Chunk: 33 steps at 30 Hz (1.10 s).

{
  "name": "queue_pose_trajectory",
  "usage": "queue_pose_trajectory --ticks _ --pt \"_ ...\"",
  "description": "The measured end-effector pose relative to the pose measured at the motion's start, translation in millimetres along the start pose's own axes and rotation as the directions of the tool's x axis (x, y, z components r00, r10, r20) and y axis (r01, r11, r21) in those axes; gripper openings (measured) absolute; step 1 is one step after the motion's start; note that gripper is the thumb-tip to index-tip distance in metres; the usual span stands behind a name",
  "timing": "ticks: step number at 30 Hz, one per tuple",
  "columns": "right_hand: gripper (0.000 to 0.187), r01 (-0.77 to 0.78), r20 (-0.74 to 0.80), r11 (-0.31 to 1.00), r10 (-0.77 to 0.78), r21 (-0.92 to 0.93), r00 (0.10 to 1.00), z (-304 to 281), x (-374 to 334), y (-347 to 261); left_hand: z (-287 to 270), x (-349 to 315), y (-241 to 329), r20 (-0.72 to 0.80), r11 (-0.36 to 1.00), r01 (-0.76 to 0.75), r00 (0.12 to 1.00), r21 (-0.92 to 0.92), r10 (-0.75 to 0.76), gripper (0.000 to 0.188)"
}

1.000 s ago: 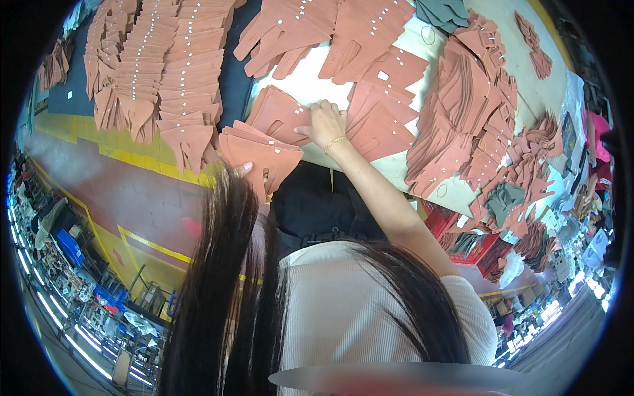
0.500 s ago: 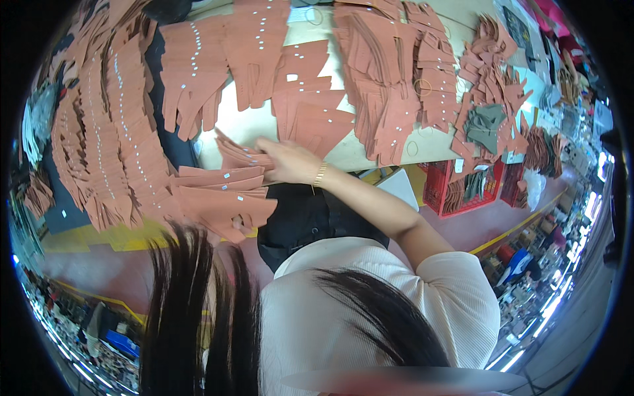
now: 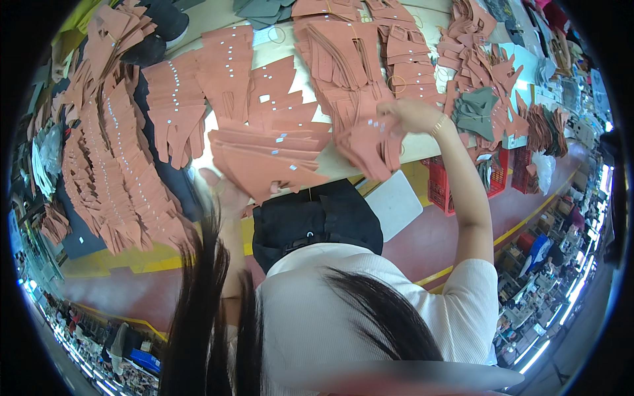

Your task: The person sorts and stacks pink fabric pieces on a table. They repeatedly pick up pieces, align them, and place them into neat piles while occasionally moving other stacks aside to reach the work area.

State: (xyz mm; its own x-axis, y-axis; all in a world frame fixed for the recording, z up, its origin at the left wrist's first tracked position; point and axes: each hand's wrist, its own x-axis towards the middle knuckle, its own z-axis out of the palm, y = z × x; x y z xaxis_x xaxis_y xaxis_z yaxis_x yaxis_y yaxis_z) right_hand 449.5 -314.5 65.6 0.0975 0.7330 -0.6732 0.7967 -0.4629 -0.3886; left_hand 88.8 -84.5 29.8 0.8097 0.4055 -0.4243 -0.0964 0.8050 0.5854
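Note:
My right hand [image 3: 415,117], with a gold bracelet at its wrist, is closed on the upper edge of a small bundle of reddish-brown cut pieces [image 3: 370,145] bearing white stickers. That bundle hangs tilted over the near table edge. My left hand [image 3: 228,195] grips the lower left of a fanned stack of cut pieces [image 3: 264,155], also stickered; the stack partly hides its fingers, and strands of hair cross that forearm. Just beyond lie more cut pieces [image 3: 228,59] in overlapping rows on the pale table [image 3: 330,173].
Long overlapping rows of cut pieces [image 3: 122,165] cover the left side. Tied stacks [image 3: 350,53] and a loose heap [image 3: 472,59] lie to the right, with a dark green bundle [image 3: 475,111] on top. Red crates [image 3: 438,188] stand below the right edge, near a white board [image 3: 394,206].
My right hand has moved right and away from me, carrying a small bundle. The fanned stack has shifted right and up onto the table, and my left hand now shows at it.

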Motion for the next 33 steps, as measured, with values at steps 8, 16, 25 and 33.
queue_pose_trajectory --ticks 8,16,25,33 --pt "0.039 0.047 -0.733 0.987 -0.147 -0.156 0.664 16.5 35.4 -24.4 41.0 34.6 -21.9 0.361 0.930 0.082 0.931 -0.359 0.057 0.111" --pt "0.040 0.470 -0.758 0.775 0.017 0.422 0.652 41.4 -11.3 -124.9 46.3 31.1 -34.4 0.062 0.996 0.012 0.998 -0.087 -0.007 0.103" --pt "0.046 0.384 -0.714 0.825 0.033 0.415 0.700 76.6 2.7 -126.5 23.8 37.7 -61.3 0.217 0.865 0.207 0.969 -0.457 -0.118 0.097" --pt "0.044 0.245 -0.761 0.952 -0.018 0.186 0.648 143.0 71.2 -115.4 -3.0 90.1 -77.9 -0.059 0.987 0.094 0.995 0.132 -0.086 0.079"
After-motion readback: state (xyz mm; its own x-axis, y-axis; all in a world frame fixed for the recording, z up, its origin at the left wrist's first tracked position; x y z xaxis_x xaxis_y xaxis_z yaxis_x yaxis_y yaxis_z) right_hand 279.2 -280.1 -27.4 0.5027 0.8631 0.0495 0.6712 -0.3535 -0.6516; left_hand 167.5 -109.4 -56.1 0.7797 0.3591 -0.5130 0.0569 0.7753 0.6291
